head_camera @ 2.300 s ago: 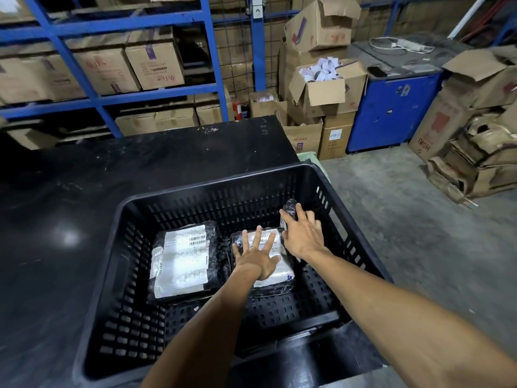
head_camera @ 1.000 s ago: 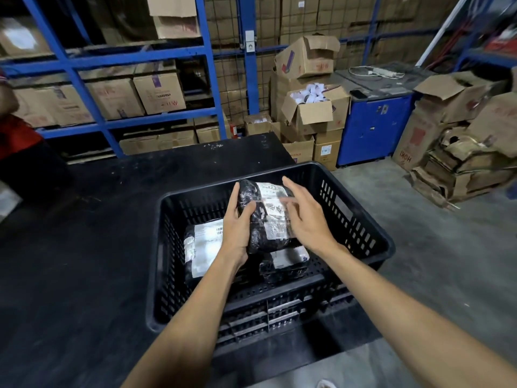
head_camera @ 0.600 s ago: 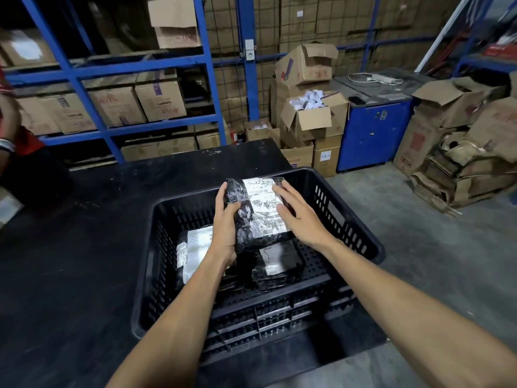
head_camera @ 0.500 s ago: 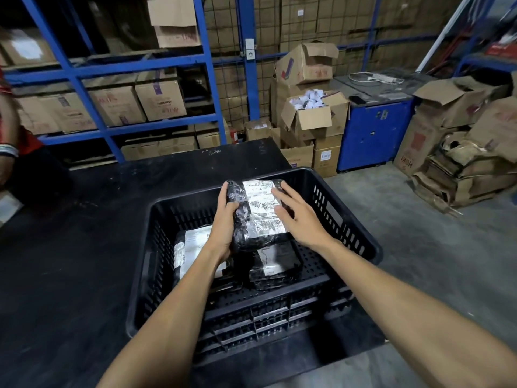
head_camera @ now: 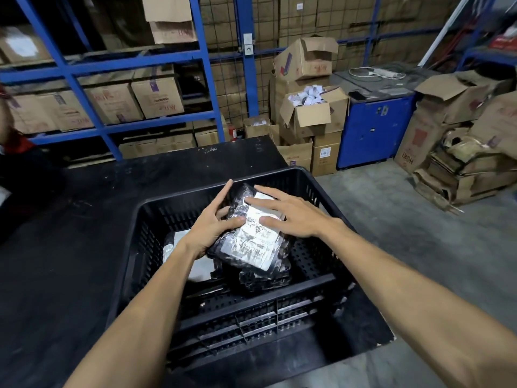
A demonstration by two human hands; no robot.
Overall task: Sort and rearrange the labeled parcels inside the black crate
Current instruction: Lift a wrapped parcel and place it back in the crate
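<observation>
A black slotted crate [head_camera: 282, 299] stands on a black table [head_camera: 70, 233]. Inside it a black-wrapped parcel with a white label [head_camera: 251, 245] lies tilted on top of another black parcel [head_camera: 263, 281]. My left hand [head_camera: 212, 225] grips the top parcel's left edge, thumb over the label. My right hand [head_camera: 288, 212] lies flat on its upper right part, fingers spread. A third parcel with a large white label [head_camera: 198, 267] lies at the crate's left, partly hidden under my left wrist.
Blue racking [head_camera: 84, 68] with cardboard boxes stands behind the table. Open cartons [head_camera: 310, 113] and a blue cabinet [head_camera: 372, 130] stand to the right of it. Flattened cardboard [head_camera: 470, 163] is piled at far right on the concrete floor. A person in red [head_camera: 11, 138] is at the left edge.
Both hands picked a parcel out of the crate, held it up, and have now lowered it onto the parcel lying at the crate's right. My right hand has flattened on top.
</observation>
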